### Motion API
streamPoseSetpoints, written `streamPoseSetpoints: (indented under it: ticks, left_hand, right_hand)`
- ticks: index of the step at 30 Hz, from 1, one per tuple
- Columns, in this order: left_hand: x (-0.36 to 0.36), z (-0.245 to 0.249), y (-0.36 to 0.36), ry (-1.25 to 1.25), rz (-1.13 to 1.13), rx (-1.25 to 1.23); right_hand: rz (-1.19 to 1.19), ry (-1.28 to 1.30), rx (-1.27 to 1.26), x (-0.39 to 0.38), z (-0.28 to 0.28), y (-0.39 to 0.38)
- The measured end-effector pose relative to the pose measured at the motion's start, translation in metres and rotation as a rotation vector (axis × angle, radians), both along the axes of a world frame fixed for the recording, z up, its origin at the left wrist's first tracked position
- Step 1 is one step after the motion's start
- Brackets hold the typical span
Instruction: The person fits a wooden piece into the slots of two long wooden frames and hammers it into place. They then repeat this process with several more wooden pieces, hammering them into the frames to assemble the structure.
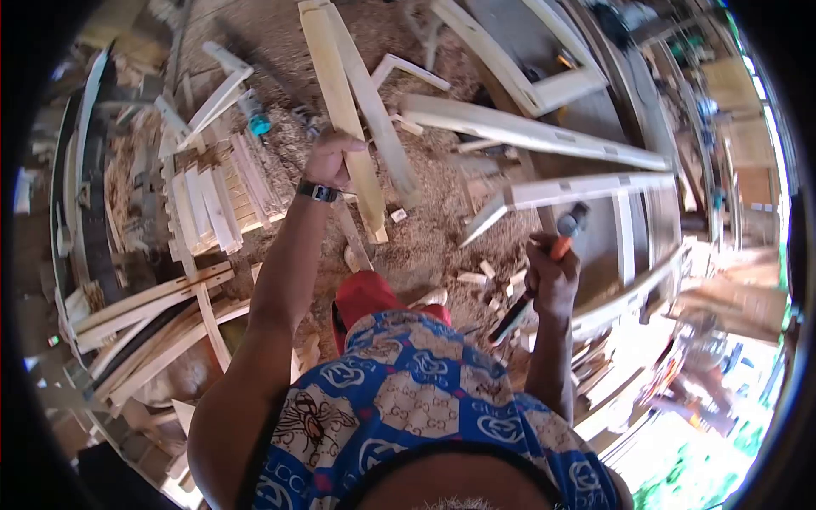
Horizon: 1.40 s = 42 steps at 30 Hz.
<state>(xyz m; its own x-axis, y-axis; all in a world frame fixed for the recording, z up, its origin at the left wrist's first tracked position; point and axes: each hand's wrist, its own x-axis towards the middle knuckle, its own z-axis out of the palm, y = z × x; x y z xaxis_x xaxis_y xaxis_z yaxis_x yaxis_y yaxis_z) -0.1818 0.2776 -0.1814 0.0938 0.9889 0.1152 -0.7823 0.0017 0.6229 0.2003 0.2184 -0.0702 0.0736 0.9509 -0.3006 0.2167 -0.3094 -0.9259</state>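
My left hand [331,160], with a watch on the wrist, is closed round a long pale wooden board [330,72]. A second board [374,110] meets it near the far end and spreads away to the right. In my right hand [552,276] is a hammer [571,223], its metal head up and its orange and black handle running down through my fist. Just beyond the hammer lies a slotted wooden rail [586,189]. Another slotted rail [527,132] stretches behind it.
Wood shavings and small offcuts [489,276] cover the ground. Stacked wood strips [217,204] lie at left, near a teal-ended tool [257,123]. Curved wooden pieces [161,297] are piled lower left. A wooden frame [544,93] rests on the bench at upper right.
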Motion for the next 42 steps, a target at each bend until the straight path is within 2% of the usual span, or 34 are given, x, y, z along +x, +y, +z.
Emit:
streamPoseSetpoints:
  ticks: [4,6,8,10,11,14,15,16,18,19,20,22,23,24,26,28,30,34,38,40,42]
  left_hand:
    - [0.104,0.017,0.014,-0.007,-0.073,0.041]
    - [0.144,0.018,0.014,0.124,-0.065,-0.06]
    - [0.176,0.015,0.016,0.19,-0.063,-0.062]
    - [0.207,0.016,0.019,0.032,-0.208,-0.014]
    - [0.226,0.023,0.017,0.082,-0.179,-0.005]
    - [0.264,0.041,0.015,0.092,-0.169,0.034]
    - [0.273,0.051,0.013,0.215,-0.141,0.056]
    - [0.276,0.056,0.019,0.225,-0.155,0.068]
    - [0.276,0.062,0.038,0.121,-0.363,0.006]
    - [0.238,0.066,0.062,0.193,-0.222,-0.018]
    - [0.241,0.076,0.07,0.197,-0.229,-0.014]
    - [0.251,0.094,0.083,0.424,-0.034,0.078]
    - [0.253,0.102,0.089,0.45,-0.018,0.105]
    - [0.252,0.103,0.101,0.454,-0.024,0.111]
    - [0.247,0.105,0.128,0.767,0.139,0.253]
    - [0.245,0.096,0.154,0.847,0.169,0.245]
    - [0.243,0.08,0.181,1.089,0.27,0.179]
    - [0.275,0.081,0.173,1.035,0.302,0.284]
    - [0.295,0.09,0.166,1.206,0.299,0.312]
    - [0.307,0.09,0.162,1.13,0.289,0.343]
    - [0.316,0.094,0.164,1.279,0.304,0.408]
  right_hand:
    - [-0.025,0.11,0.05,0.073,-0.001,-0.035]
    - [-0.092,0.069,0.043,0.114,0.001,-0.054]
    - [-0.169,0.17,0.083,0.153,-0.003,-0.076]
    - [-0.229,0.284,0.124,0.192,-0.01,-0.096]
    - [-0.256,0.293,0.12,0.211,-0.015,-0.108]
    - [-0.327,0.289,0.14,0.259,-0.031,-0.135]
    - [-0.351,0.267,0.136,0.273,-0.037,-0.146]
    - [-0.405,0.251,0.133,0.286,-0.041,-0.156]
    - [-0.457,0.269,0.123,0.311,-0.047,-0.179]
    - [-0.496,0.22,0.103,0.271,-0.041,-0.17]
    - [-0.509,0.227,0.101,0.276,-0.049,-0.178]
    - [-0.56,0.248,0.153,0.282,-0.058,-0.191]
    - [-0.588,0.258,0.151,0.282,-0.057,-0.197]
    - [-0.594,0.263,0.154,0.282,-0.058,-0.202]
    - [-0.641,0.279,0.169,0.283,-0.061,-0.212]
    - [-0.688,0.27,0.155,0.284,-0.06,-0.219]
    - [-0.726,0.229,0.175,0.289,-0.062,-0.225]
    - [-0.764,0.232,0.185,0.292,-0.059,-0.237]
    - [-0.802,0.182,0.169,0.292,-0.058,-0.24]
    - [-0.816,0.199,0.175,0.292,-0.058,-0.238]
    - [-0.814,0.206,0.175,0.289,-0.057,-0.234]
